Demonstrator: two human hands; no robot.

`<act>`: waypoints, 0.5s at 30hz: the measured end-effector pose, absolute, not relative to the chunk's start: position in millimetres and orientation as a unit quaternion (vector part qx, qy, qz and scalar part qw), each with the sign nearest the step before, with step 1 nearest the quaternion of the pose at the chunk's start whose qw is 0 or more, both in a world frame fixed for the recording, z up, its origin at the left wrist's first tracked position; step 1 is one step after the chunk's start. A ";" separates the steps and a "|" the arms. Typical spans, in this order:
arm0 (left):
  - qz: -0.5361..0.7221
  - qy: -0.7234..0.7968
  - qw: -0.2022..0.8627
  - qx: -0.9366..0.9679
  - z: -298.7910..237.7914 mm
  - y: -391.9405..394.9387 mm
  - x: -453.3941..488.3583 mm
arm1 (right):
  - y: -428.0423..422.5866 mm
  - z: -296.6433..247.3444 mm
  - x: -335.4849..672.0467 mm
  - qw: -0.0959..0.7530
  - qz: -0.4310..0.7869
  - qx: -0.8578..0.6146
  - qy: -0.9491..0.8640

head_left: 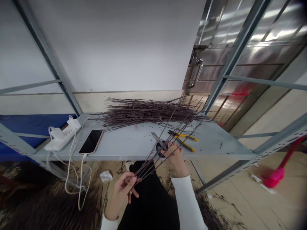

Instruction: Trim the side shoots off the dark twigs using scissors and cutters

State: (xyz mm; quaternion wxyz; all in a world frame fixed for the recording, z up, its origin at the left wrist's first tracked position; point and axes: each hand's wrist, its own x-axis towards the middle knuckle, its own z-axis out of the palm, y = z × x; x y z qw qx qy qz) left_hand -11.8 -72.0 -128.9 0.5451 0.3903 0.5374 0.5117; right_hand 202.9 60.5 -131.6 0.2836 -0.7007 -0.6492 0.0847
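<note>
And here we go: the left hand [122, 195] pinches the lower ends of a bunch of thin dark twigs [153, 161] between thumb and fingers, while the right hand [175, 156] closes around the same bunch further up, just over the front edge of the grey metal worktop [216, 147]. Right beside that hand, blue-handled scissors [160, 146] and yellow-handled pliers [183, 140] lie on the worktop, with a big heap of twigs [148, 111] along its back edge, and a smartphone [91, 141] and a white power strip [62, 134] off to the left!
</note>
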 end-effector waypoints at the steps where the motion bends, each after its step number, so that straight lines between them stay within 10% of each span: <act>1: 0.520 0.536 0.538 0.391 -125.5 -72.8 -12.3 | 60.4 -127.4 202.4 0.277 0.077 -0.704 -0.650; 10: 0.595 0.513 0.489 0.379 -108.6 -77.7 -7.4 | 36.4 -116.2 222.1 0.262 0.073 -0.738 -0.617; 15: 0.618 0.514 0.469 0.366 -96.7 -68.2 2.8 | 20.6 -127.3 246.1 0.410 0.180 -0.705 -0.550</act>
